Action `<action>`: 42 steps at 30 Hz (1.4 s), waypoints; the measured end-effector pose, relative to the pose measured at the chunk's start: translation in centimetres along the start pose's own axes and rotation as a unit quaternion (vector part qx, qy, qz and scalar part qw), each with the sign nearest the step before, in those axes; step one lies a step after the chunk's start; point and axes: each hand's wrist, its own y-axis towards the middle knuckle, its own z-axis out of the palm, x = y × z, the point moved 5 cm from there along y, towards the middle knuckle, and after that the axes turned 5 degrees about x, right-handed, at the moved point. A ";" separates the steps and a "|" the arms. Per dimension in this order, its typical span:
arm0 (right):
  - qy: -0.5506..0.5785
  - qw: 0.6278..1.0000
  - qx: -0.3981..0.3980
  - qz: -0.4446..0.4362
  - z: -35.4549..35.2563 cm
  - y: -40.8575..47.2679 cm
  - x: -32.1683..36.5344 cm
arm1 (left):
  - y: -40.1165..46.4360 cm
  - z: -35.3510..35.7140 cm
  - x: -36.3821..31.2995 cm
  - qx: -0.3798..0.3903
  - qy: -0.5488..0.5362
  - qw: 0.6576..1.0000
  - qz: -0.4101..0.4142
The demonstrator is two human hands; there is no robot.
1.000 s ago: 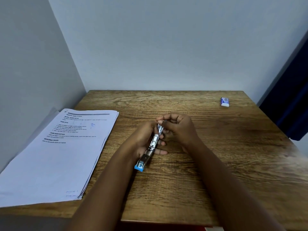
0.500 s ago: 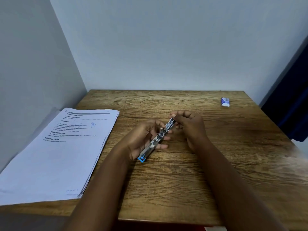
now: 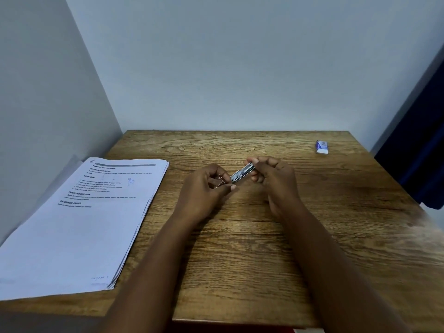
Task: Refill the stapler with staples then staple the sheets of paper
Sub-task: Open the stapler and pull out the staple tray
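Observation:
A small metal stapler [image 3: 241, 174] is held between both hands just above the middle of the wooden table [image 3: 240, 260]. My left hand [image 3: 206, 191] curls round its near end, which is hidden in the palm. My right hand [image 3: 271, 174] pinches its far tip with thumb and fingers. A stack of printed sheets of paper [image 3: 79, 222] lies at the table's left side. A small blue and white staple box [image 3: 321, 147] sits at the far right of the table.
Pale walls close off the table's back and left sides. A dark blue curtain [image 3: 422, 152] hangs beyond the right edge. The paper stack overhangs the table's left edge.
The stapler has turned from pointing along my arms to lying more crosswise, and both hands moved slightly farther from me. Its blue near end is now hidden in my left hand.

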 end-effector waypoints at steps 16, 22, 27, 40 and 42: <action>-0.028 0.999 0.004 -0.021 0.3 -0.3 0.3 | -0.3 0.3 0.0 -0.038 -0.052 0.997 -0.032; 0.006 1.000 -0.004 0.029 0.2 -0.2 -0.3 | -0.3 0.4 -0.6 -0.021 -0.014 1.000 0.007; 0.030 0.997 -0.016 0.072 0.2 -0.5 -0.7 | -0.3 0.6 -0.9 -0.014 0.031 0.999 0.037; 0.279 0.926 -0.018 0.252 4.9 -2.4 -1.7 | -1.7 0.2 -4.3 -0.138 0.276 0.918 0.249; 0.306 0.922 -0.025 0.238 5.6 -2.5 -1.6 | -2.3 0.7 -5.3 -0.142 0.348 0.875 0.304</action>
